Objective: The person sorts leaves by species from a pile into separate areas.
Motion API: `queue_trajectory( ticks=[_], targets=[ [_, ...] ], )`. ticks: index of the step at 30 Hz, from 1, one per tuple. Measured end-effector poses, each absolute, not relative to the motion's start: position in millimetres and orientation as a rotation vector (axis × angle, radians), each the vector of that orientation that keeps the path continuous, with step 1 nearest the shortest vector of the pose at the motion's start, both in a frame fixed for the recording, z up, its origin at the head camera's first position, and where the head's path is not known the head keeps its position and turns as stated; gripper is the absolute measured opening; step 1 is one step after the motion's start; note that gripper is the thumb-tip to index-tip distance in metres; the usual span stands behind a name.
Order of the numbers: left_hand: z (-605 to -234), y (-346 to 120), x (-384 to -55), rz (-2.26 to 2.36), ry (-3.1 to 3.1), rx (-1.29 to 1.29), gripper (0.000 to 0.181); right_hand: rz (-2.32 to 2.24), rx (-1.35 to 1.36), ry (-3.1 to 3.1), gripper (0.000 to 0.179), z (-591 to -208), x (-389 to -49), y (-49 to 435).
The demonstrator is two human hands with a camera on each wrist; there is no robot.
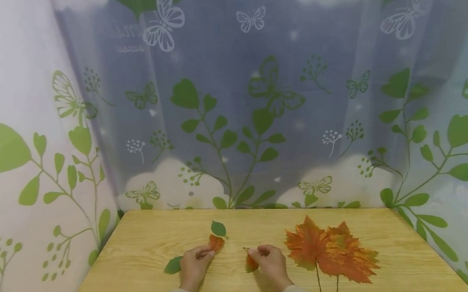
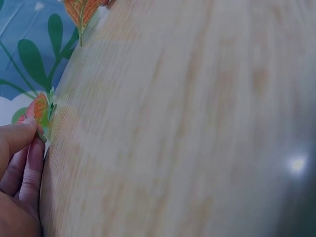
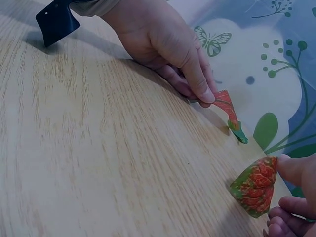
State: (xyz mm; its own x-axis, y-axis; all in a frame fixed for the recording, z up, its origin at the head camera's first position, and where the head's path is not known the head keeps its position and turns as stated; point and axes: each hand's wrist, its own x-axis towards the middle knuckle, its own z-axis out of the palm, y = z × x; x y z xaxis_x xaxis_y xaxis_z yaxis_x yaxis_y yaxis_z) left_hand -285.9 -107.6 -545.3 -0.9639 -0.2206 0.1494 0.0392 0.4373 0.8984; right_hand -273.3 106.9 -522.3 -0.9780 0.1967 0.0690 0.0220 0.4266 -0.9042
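Note:
My left hand point(image 1: 195, 266) pinches a small red-orange artificial leaf point(image 1: 216, 243) between thumb and fingers, its tip pointing away from me. A green leaf point(image 1: 218, 228) lies just beyond that leaf, and another green leaf point(image 1: 173, 265) sits at the left side of the hand, partly covered by it. To the right, my right hand point(image 1: 270, 264) pinches a second small leaf point(image 3: 256, 186), red with green edges, by one end. In the right wrist view its veined face shows, hanging low over the wood. A gap of bare wood separates the two hands.
Two large orange maple leaves point(image 1: 330, 249) overlap on the table to the right of my right hand, thin dark stems toward me. The wood-grain table point(image 1: 142, 232) ends at a printed curtain point(image 1: 232, 119) behind. A black device point(image 3: 57, 22) is on the left wrist.

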Motion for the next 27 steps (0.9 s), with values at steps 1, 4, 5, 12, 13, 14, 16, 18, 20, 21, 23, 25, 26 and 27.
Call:
queue_trajectory(
  ticks=[1,4,5,12,13,14,16,18,20,21,23,25,26,27],
  targets=[
    [-545.5,-107.7,-285.8,-1.536,-2.449,0.157,0.017,1.583,-0.198,-2.515,0.039,-523.0,-273.7,106.3],
    [-546.1,-108.5,-286.1,-1.536,-2.440,0.151,0.016,1.573,-0.197,-2.530,0.039,-524.4,-275.0,104.8],
    [-546.4,-108.8,-286.4,-1.539,-2.435,0.150,0.016,1.572,-0.195,-2.534,0.039,-524.4,-275.2,104.3],
    [-548.4,-108.5,-288.2,-1.541,-2.421,0.132,0.015,1.587,-0.158,-2.560,0.042,-521.4,-273.9,101.7],
    [-548.3,-108.4,-288.0,-1.541,-2.425,0.134,0.015,1.585,-0.154,-2.564,0.042,-521.6,-273.6,101.3],
    [-548.6,-108.4,-288.0,-1.536,-2.427,0.132,0.015,1.582,-0.154,-2.567,0.042,-521.5,-273.2,100.8],
    [-548.5,-108.3,-287.6,-1.535,-2.429,0.134,0.015,1.581,-0.144,-2.572,0.043,-521.7,-272.6,100.3],
    [-548.2,-108.2,-287.2,-1.534,-2.427,0.137,0.015,1.573,-0.129,-2.580,0.043,-522.0,-272.3,100.1],
    [-547.9,-108.1,-287.0,-1.528,-2.423,0.132,0.015,1.566,-0.113,-2.584,0.041,-521.9,-272.3,100.3],
    [-547.5,-107.9,-286.9,-1.529,-2.422,0.136,0.015,1.563,-0.097,-2.586,0.039,-521.8,-272.3,100.8],
    [-547.1,-107.8,-286.9,-1.526,-2.424,0.137,0.015,1.571,-0.084,-2.591,0.034,-521.6,-272.9,101.9],
    [-547.4,-107.8,-287.3,-1.525,-2.431,0.138,0.014,1.595,-0.078,-2.599,0.029,-520.7,-273.4,103.6],
    [-547.4,-107.8,-287.4,-1.524,-2.434,0.136,0.015,1.613,-0.077,-2.604,0.027,-520.3,-273.7,104.6],
    [-547.3,-107.8,-287.6,-1.527,-2.436,0.143,0.015,1.637,-0.076,-2.609,0.025,-519.9,-274.1,105.7]
  ],
)
